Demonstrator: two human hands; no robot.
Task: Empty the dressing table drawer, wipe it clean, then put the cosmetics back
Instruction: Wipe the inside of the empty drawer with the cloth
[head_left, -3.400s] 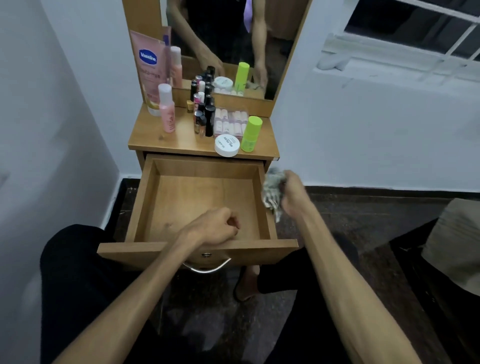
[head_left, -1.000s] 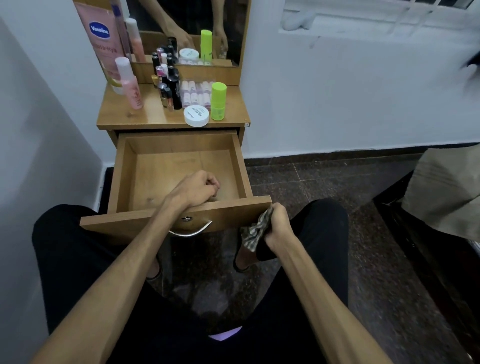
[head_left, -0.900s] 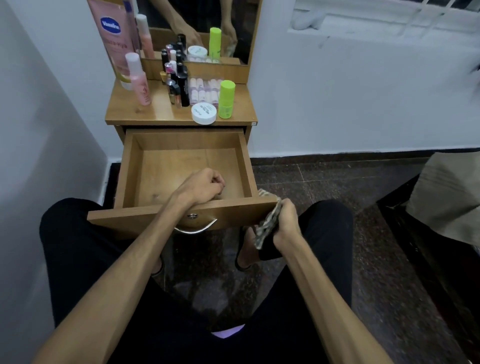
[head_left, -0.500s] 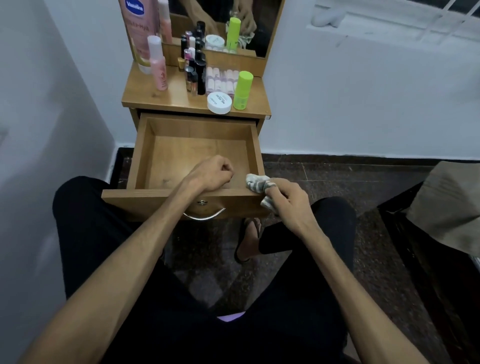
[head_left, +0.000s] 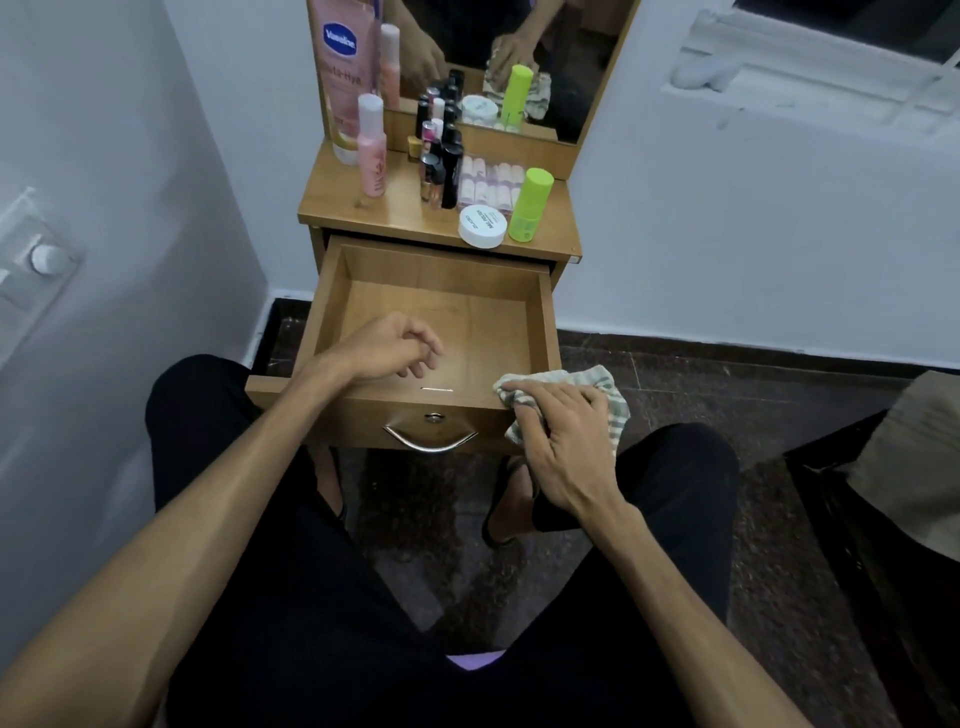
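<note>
The wooden drawer (head_left: 543, 322) is pulled out and holds nothing. My left hand (head_left: 387, 348) rests over its front edge, fingers loosely curled, empty. My right hand (head_left: 563, 431) presses a checked cloth (head_left: 605, 397) flat on the drawer's front right corner. On the dressing table top (head_left: 348, 200) stand the cosmetics: a large pink Vaseline tube (head_left: 343, 67), a pink bottle (head_left: 372, 145), several dark small bottles (head_left: 441, 166), a clear pack of pale tubes (head_left: 491, 184), a white round jar (head_left: 483, 226) and a lime green bottle (head_left: 531, 205).
A mirror (head_left: 519, 57) stands behind the table top. White walls close in at left and behind, with a switch plate (head_left: 36, 260) on the left wall. My black-clad knees sit under the drawer. A beige cloth (head_left: 914, 462) lies on dark furniture at right.
My right hand has brought the cloth up from below the drawer front onto its top right corner and spread it flat. My left hand's fingers have loosened slightly.
</note>
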